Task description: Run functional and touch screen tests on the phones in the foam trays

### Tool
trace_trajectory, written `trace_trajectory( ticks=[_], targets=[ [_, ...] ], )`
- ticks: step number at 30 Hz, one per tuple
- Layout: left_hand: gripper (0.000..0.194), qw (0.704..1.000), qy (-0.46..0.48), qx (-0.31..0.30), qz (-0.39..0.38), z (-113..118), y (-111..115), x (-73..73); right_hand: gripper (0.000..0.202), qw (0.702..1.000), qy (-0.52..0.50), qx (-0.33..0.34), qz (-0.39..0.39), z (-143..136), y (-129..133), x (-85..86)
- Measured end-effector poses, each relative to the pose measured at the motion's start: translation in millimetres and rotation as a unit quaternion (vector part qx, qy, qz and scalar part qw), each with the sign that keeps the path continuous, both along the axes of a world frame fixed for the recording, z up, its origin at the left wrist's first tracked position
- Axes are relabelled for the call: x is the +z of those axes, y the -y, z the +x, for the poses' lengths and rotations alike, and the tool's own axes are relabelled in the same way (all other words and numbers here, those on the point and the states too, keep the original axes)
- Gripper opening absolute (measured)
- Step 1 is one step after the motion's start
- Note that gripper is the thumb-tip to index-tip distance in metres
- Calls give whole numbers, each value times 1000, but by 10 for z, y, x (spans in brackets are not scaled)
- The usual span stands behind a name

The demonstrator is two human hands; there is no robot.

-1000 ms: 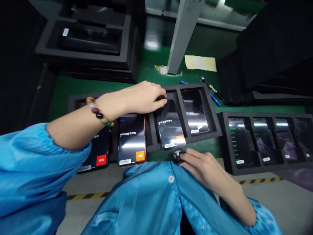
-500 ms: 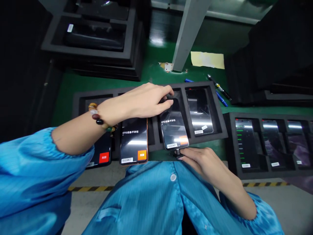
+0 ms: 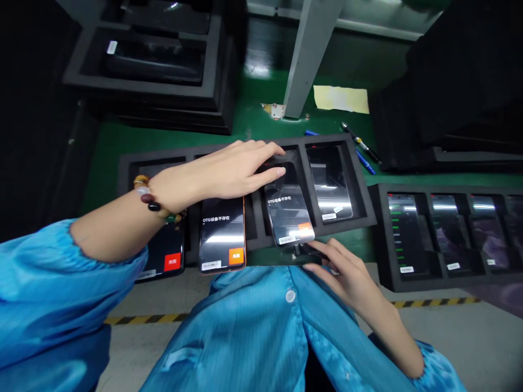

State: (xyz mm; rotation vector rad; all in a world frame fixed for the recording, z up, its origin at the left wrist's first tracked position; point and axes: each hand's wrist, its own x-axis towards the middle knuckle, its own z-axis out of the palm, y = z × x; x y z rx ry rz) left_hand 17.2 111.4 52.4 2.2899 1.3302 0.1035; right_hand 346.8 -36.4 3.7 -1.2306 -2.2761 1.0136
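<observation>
My left hand stretches over the black foam tray, its thumb and forefinger apart above the top end of a smartphone. That phone lies tilted in its slot, its lower end over the tray's front edge, with white text and an orange box on its screen. A small dark plug sits at its bottom edge. Beside the plug is my right hand, thumb and fingers spread. To the left, under my left wrist, lie a phone with an orange frame and a partly hidden phone with a red box.
A further phone lies in the tray's right slot. Another foam tray with several phones stands at the right. Stacked trays rise at back left. Pens, yellow paper and a grey post are behind.
My right thumb and fingers have parted and moved off the plug, which stays at the phone. My left thumb and forefinger have straightened and lifted from the phone's top end.
</observation>
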Motion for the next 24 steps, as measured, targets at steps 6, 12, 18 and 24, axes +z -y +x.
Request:
trace_trajectory(
  ticks=[6,12,18,24],
  targets=[
    [61,1000,-11,-12,0,0,-14,-23,53,988,16,3,152,-46,103,-169],
    [65,1000,0,-24,13,-25,-8,-81,25,980,24,24,198,-37,25,-248],
    [65,999,-15,-25,14,1,1,-72,41,973,27,59,220,-7,-45,-315],
    [63,1000,-10,-24,12,-6,-5,-101,42,974,-42,34,222,38,-41,-349]
  ],
)
